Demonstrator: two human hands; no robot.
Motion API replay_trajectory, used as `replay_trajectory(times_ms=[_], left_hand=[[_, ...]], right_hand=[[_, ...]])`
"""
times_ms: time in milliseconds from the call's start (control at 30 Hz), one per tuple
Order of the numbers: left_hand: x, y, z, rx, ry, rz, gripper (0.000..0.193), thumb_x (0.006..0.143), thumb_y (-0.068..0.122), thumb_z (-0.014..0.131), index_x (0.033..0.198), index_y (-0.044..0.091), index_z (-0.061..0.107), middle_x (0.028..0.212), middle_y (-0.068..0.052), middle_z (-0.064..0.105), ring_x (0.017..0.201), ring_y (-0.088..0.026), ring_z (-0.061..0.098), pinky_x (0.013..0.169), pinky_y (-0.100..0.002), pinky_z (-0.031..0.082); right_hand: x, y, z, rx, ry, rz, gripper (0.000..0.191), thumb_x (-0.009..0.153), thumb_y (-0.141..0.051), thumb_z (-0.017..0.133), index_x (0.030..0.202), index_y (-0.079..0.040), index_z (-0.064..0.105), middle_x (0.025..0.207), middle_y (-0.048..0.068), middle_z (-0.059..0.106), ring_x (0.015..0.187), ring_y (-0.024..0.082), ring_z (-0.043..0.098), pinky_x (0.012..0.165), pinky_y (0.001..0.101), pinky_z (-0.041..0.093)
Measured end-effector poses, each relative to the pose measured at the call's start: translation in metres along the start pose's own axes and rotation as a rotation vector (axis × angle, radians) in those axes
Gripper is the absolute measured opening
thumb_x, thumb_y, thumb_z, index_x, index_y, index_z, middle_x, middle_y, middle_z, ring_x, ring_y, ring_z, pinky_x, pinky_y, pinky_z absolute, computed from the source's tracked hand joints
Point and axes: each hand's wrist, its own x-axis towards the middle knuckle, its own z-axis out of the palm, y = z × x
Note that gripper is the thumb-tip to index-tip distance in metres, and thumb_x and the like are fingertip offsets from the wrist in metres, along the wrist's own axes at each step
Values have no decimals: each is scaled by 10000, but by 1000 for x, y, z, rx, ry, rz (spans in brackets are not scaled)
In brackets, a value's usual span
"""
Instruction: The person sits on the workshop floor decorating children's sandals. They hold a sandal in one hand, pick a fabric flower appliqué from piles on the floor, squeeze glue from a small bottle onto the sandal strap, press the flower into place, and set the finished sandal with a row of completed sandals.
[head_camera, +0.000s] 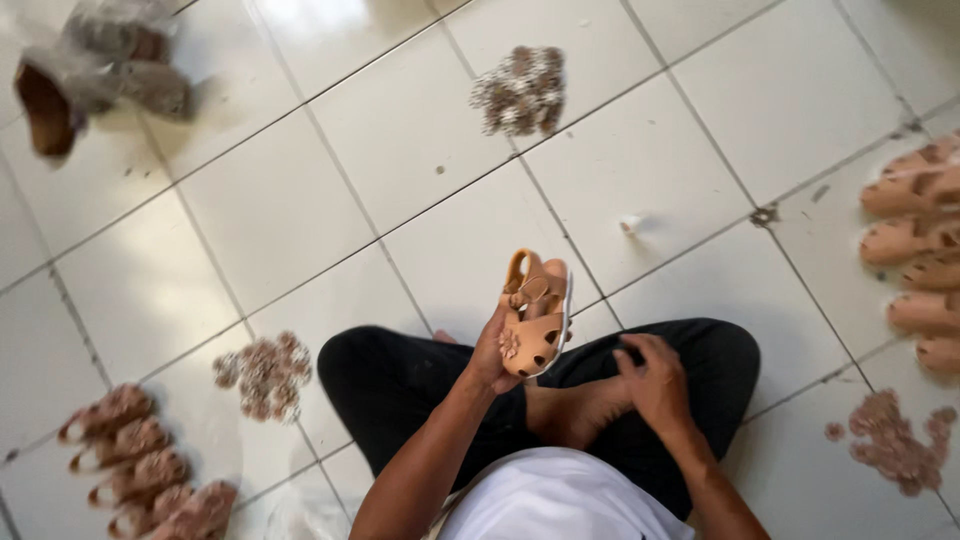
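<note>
Sitting cross-legged on a white tiled floor (640, 150), black trousers (400, 385) spread wide, one bare foot (580, 410) tucked between the knees.

Lay in a row along the far right edge: tan sandals (915, 240), side by side. Lay in a second row at the lower left: brownish sandals (140, 470), partly cut off by the frame. Sat blurred at the top left: clear-bagged sandals (100, 70). Were heaped in three places: small flower trims, one pile (520, 90) ahead, one pile (265, 375) just beside the left knee, one pile (895, 440) beyond the right knee.

Held upright over the lap, toe down, sole turned right: a single tan sandal (537, 315), gripped from the side by the left hand (492, 352), fingers closed around its toe end. Already carried a flower (511, 343) on the toe, so seemingly trimmed; whether the rows were trimmed too, too blurred to tell.

Rested on the right trouser leg, apart from the sandal: the right hand (655, 380), fingers curled; anything pinched in it, impossible to tell.

Left open: a broad stretch of bare tile straight ahead, marked only by a tiny scrap (630, 225). Crowded at both sides by rows and piles, near the knees.
</note>
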Motion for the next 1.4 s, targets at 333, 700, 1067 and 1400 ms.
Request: replay_trajectory(times_ms=[333,700,1067,1400], left_hand=[[14,-50,-37,27,7,-228,568,1066,538,398,1351,77,567,1168,-128,706,950,-266,716,755,-381,627],[93,-173,40,324,-28,-691,638,1053,562,368,1359,38,564,1167,-180,699,972,-299,708,769,-411,621],[140,-263,81,454,-11,-850,495,1005,481,516,1239,60,631,1113,-89,726,941,-213,715,794,-358,615],[161,-276,92,454,-22,-835,511,1013,510,511,1215,61,645,1073,-77,733,908,-183,722,758,-339,622]], right_hand=[[-86,32,-75,20,529,398,210,944,-94,732,1146,-42,705,1092,113,724,983,242,714,856,343,573],[-190,190,-165,-108,809,1082,227,922,-154,763,1106,-23,734,975,113,758,821,204,723,759,333,576],[-108,253,-180,-14,912,940,255,839,-136,838,965,-10,655,930,124,722,793,210,714,730,339,569],[-120,276,-188,215,761,1082,273,837,-143,819,1029,7,698,905,123,759,799,165,736,734,317,594]])
